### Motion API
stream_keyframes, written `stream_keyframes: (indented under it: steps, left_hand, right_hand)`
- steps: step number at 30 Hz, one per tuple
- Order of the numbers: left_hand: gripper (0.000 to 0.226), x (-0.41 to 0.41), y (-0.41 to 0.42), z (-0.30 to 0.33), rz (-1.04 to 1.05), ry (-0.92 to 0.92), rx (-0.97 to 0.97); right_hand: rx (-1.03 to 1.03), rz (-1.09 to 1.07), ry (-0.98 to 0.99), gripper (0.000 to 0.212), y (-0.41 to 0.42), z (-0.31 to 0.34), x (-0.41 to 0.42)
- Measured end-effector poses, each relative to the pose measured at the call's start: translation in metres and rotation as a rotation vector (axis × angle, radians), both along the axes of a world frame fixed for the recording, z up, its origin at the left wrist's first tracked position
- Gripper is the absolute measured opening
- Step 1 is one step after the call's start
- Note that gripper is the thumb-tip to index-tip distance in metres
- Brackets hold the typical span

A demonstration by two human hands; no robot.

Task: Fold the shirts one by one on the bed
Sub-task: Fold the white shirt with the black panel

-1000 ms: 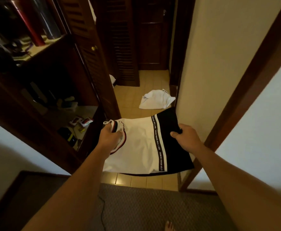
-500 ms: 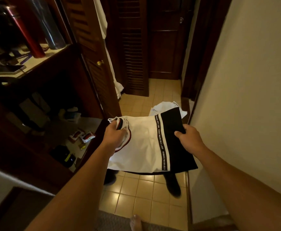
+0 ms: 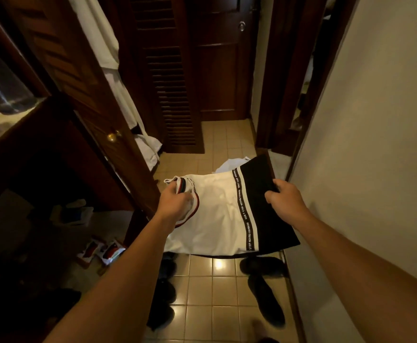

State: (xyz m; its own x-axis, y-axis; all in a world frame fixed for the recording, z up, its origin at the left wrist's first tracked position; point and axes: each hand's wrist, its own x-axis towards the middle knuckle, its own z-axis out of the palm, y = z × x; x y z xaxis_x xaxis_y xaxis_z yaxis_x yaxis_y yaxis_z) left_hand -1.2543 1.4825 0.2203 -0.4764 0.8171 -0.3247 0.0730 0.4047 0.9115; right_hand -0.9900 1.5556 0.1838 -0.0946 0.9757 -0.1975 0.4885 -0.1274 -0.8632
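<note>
A folded white shirt (image 3: pixel 217 214) with a black panel and a lettered stripe is held flat in the air over a tiled hallway floor. My left hand (image 3: pixel 175 204) grips its left end at the red-trimmed collar. My right hand (image 3: pixel 285 200) pinches the black right end. Both arms reach forward from the bottom of the view. No bed is in sight.
An open dark wooden cupboard (image 3: pixel 54 184) with cluttered shelves stands to the left, its louvred door (image 3: pixel 78 78) swung out with a white cloth (image 3: pixel 118 90) hanging on it. A white garment (image 3: pixel 227 165) lies on the tiles ahead. Dark shoes (image 3: pixel 266 295) sit below. A wall (image 3: pixel 375 144) runs along the right.
I have walked forward off the grey carpet onto the tiled hallway, carrying the folded shirt in both hands. The grip is unchanged; the cupboard and shoes are closer now.
</note>
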Motion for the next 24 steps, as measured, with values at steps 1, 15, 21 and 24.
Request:
stream_keyframes:
  steps: [1,15,21,24]
  left_hand:
    - [0.035,-0.001,0.013,-0.002,0.0,-0.005,-0.003]
    - [0.048,-0.007,0.173,-0.03,0.033,0.016,-0.039]
    - [0.041,-0.033,0.243,-0.042,0.095,-0.045,-0.064]
    - [0.039,-0.054,0.288,-0.049,0.112,-0.031,-0.049]
  right_hand:
    - [-0.001,0.003,-0.004,0.026,0.01,-0.002,-0.001]
    - [-0.014,0.098,-0.051,0.037,0.188,-0.019,0.001]
    - [-0.048,0.169,-0.105,0.044,0.27,-0.025,-0.023]
    - [-0.062,0.175,-0.104,0.046,0.321,-0.028,-0.045]
